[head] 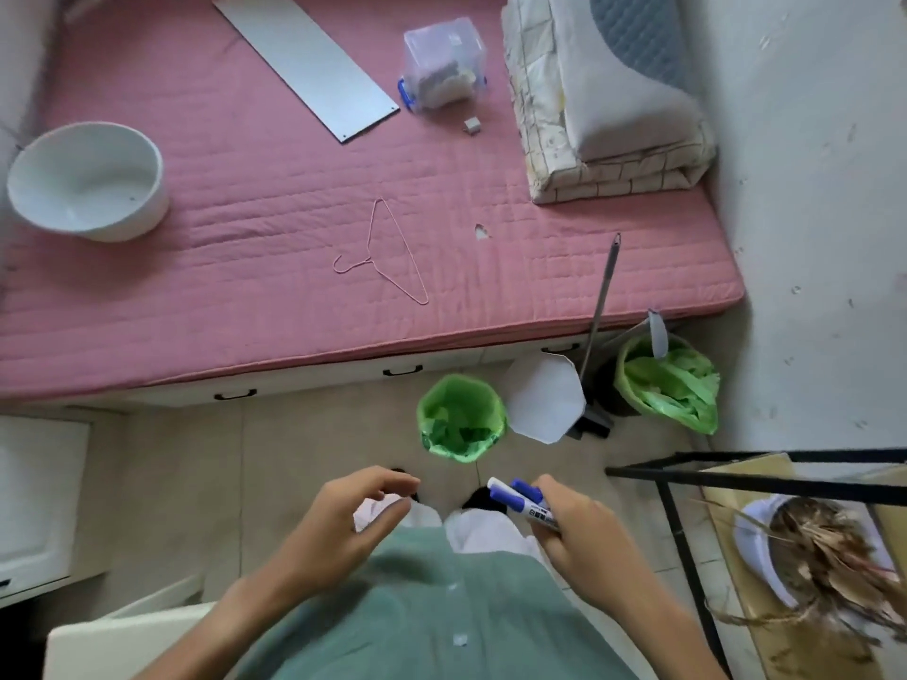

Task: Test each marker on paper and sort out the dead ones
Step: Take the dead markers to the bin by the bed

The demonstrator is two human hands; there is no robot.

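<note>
1. Right hand (572,525), lower centre-right of the frame: fingers curled round a bundle of markers (522,500) with white barrels and blue caps. At least two cap ends stick out toward the left of the hand; exact count cannot be told.
2. Left hand (343,517), lower centre: empty, fingers loosely bent and spread, thumb and forefinger apart. It is not touching the markers.
3. Both hands are held above the floor, in front of a green shirt (441,611) at the bottom of the frame.
4. Small bin with green liner (461,422), on the floor just above the hands in the frame. A white lid (545,397) lies just beside it on the right.
5. Second bin with green bag (667,380), centre-right, near the wall, with a grey pole (601,306) leaning next to it.
6. Bed with pink cover (245,213) fills the upper frame. On it: white bowl (88,181) at left, wire hanger (387,257) at centre, clear box (444,66) and grey panel (304,56) at top, folded bedding (603,105) at upper right.
7. Black frame (736,478) and pot of dried plant (805,547), lower right.
</note>
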